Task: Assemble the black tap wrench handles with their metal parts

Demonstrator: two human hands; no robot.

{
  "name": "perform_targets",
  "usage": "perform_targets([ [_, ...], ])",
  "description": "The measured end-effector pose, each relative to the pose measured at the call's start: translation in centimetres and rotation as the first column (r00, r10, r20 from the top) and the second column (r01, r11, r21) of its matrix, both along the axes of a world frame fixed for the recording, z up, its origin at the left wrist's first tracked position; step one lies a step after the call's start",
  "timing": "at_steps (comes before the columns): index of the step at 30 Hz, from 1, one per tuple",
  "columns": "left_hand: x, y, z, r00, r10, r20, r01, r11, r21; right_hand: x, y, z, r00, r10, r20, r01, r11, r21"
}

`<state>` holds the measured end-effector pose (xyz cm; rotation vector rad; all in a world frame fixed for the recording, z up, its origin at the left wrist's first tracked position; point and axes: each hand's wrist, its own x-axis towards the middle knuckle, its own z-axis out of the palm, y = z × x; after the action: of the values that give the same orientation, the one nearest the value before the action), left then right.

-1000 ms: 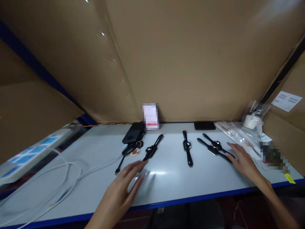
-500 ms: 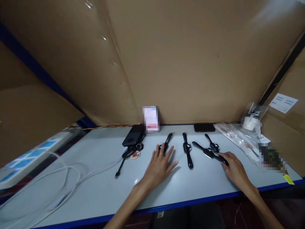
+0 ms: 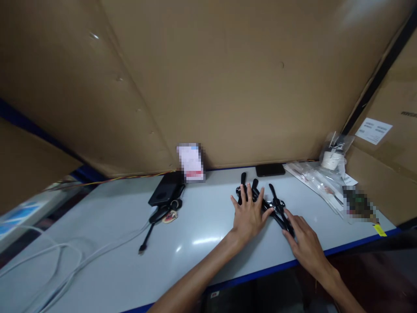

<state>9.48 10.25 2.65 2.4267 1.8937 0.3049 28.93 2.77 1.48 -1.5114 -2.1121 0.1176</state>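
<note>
Several black spokeshaves lie bunched together on the table in the head view. My left hand (image 3: 249, 219) is spread flat over the left ones, fingers apart, covering most of their middles. Past its fingertips stick out the handle of one spokeshave (image 3: 243, 179) and that of a second spokeshave (image 3: 255, 185). To the right, another spokeshave (image 3: 276, 198) shows its upper handle and metal centre. My right hand (image 3: 308, 241) rests against the lower right handle ends, with thumb and fingers apart and not wrapped round them.
A black phone-like slab (image 3: 270, 169) lies at the back edge. Plastic-bagged items (image 3: 321, 184) and a wrapped white cup (image 3: 331, 160) are at the right. On the left are a black box (image 3: 166, 189), a short black cable (image 3: 148, 237) and white cords (image 3: 81, 261). Cardboard (image 3: 228, 87) walls the back.
My left hand has moved right across the table, and the spokeshaves that lay apart are now bunched together. My right hand has loosened from a spokeshave handle. The camera view has turned slightly.
</note>
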Motion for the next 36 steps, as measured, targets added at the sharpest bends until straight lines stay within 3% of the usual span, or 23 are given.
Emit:
perform_targets([
  [7,-1.6,-0.4,-1.1,0.995,-0.092,0.042,0.093,0.996,0.001,3.9,-1.3,-1.3,0.99,-0.139,0.027,0.139,0.99,-0.005],
  [14,-8.7,-1.3,-3.0,0.969,-0.245,0.022,0.241,0.965,0.103,11.7,-2.6,-2.2,0.988,-0.127,0.084,0.132,0.989,-0.06],
  [17,-11.8,-1.0,-3.5,0.97,-0.244,0.009,0.24,0.961,0.138,13.1,-1.7,-2.0,0.992,-0.076,0.099,0.083,0.994,-0.068],
  [23,-16.0,4.4,-2.5,0.936,-0.346,0.058,0.347,0.938,0.0,9.2,3.4,0.4,0.977,0.099,0.191,-0.064,0.981,-0.181],
  [28,-15.6,7.9,-1.0,0.931,-0.343,0.125,0.351,0.935,-0.044,3.6,7.9,3.0,0.919,0.226,0.322,-0.143,0.955,-0.262],
  [31,-13.6,6.8,-0.2,0.922,-0.36,0.143,0.358,0.933,0.039,0.9,9.7,4.1,0.89,0.293,0.348,-0.189,0.934,-0.304],
  [34,-11.1,4.2,0.2,0.874,-0.451,0.181,0.438,0.892,0.108,-1.1,10.9,4.9,0.869,0.364,0.335,-0.256,0.911,-0.324],
  [36,-9.5,2.6,0.3,0.873,-0.449,0.189,0.432,0.893,0.128,-2.4,11.6,5.5,0.859,0.414,0.3,-0.31,0.889,-0.338],
])
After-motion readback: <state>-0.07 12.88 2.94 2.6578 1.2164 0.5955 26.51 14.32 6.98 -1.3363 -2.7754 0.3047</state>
